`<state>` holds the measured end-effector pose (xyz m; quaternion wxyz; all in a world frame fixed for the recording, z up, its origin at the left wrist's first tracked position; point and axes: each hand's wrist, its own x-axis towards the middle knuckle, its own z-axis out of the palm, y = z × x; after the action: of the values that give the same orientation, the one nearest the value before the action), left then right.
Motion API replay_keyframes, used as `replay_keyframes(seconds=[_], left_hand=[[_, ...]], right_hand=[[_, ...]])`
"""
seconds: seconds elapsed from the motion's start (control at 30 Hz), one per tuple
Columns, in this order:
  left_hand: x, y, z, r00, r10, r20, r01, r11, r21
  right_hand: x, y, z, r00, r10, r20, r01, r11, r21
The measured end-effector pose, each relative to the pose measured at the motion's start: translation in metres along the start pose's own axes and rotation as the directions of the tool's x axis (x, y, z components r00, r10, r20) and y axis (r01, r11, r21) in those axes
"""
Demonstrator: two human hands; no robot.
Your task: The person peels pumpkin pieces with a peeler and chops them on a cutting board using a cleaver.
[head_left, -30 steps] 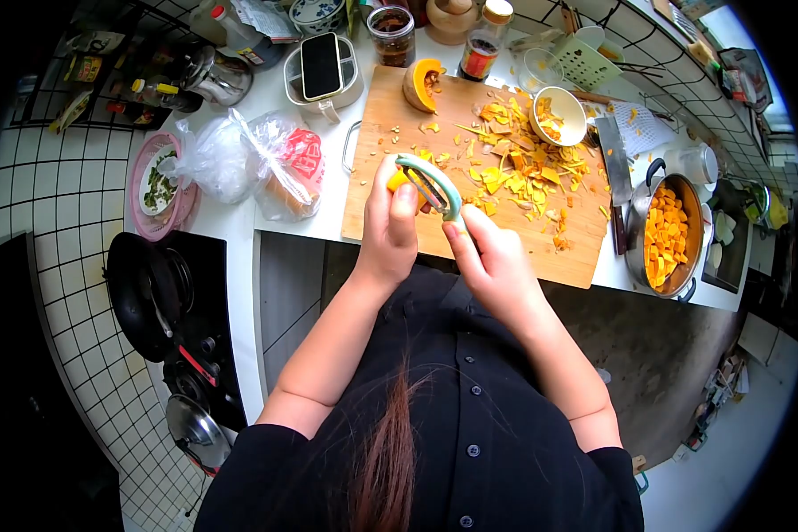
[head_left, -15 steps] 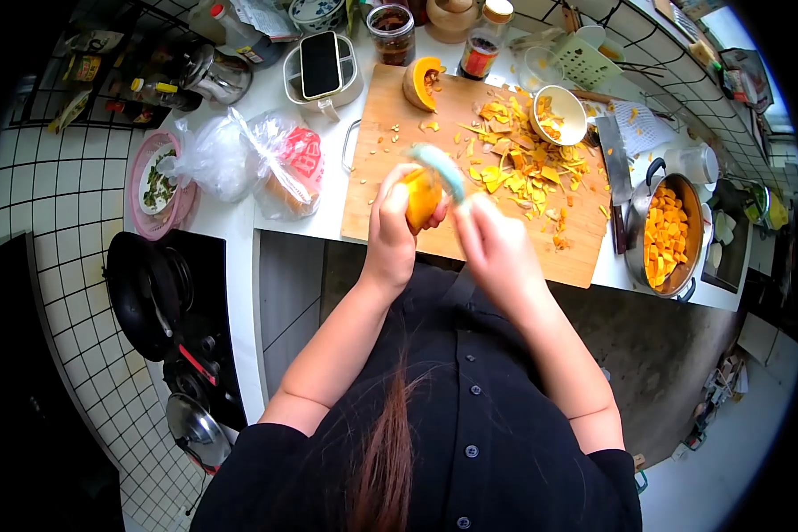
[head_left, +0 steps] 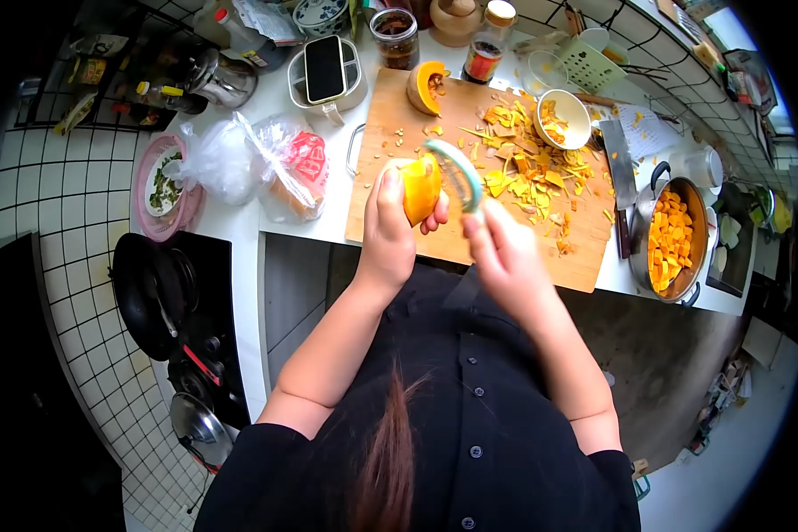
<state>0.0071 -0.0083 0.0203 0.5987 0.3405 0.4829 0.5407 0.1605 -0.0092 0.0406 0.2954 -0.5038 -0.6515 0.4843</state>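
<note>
My left hand is wrapped round a pumpkin piece, its orange side facing right, above the front of the wooden cutting board. In my right hand is a pale green peeler, slightly blurred, its head just right of the piece. Orange peelings lie scattered on the board beyond my right hand. A pumpkin wedge with seeds stands at the board's back left. A cream bowl with orange scraps rests at the back right.
Right of the board are a cleaver and a steel pot of orange chunks. Plastic bags, a pink basket and a container with a phone are on the left. Jars line the back; a black pan sits on the stove.
The peeler has moved off the pumpkin piece to the right with my right hand. The piece has been turned so more of its orange surface shows. The view has shifted slightly.
</note>
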Motion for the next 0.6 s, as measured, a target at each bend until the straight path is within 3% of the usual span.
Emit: replay_keyframes(seconds=[0.03, 0.27, 0.37, 0.6], left_hand=[[-0.001, -0.001, 0.001, 1.0, -0.008, -0.01, 0.008, 1.0, 0.012], [-0.007, 0.002, 0.015, 0.983, 0.007, -0.186, -0.002, 1.0, 0.03], [-0.009, 0.003, 0.021, 0.962, -0.075, -0.264, 0.052, 0.994, -0.094], [-0.005, -0.015, 0.012, 0.982, -0.117, -0.146, 0.094, 0.983, -0.157]], right_hand=[[0.0, -0.005, 0.005, 0.998, -0.061, 0.014, 0.06, 0.997, 0.055], [-0.003, 0.001, 0.015, 0.998, -0.045, 0.045, 0.047, 0.997, -0.058], [-0.004, 0.002, 0.022, 0.996, -0.089, -0.005, 0.088, 0.992, -0.092], [0.001, 0.012, 0.013, 0.995, -0.098, -0.025, 0.084, 0.941, -0.327]])
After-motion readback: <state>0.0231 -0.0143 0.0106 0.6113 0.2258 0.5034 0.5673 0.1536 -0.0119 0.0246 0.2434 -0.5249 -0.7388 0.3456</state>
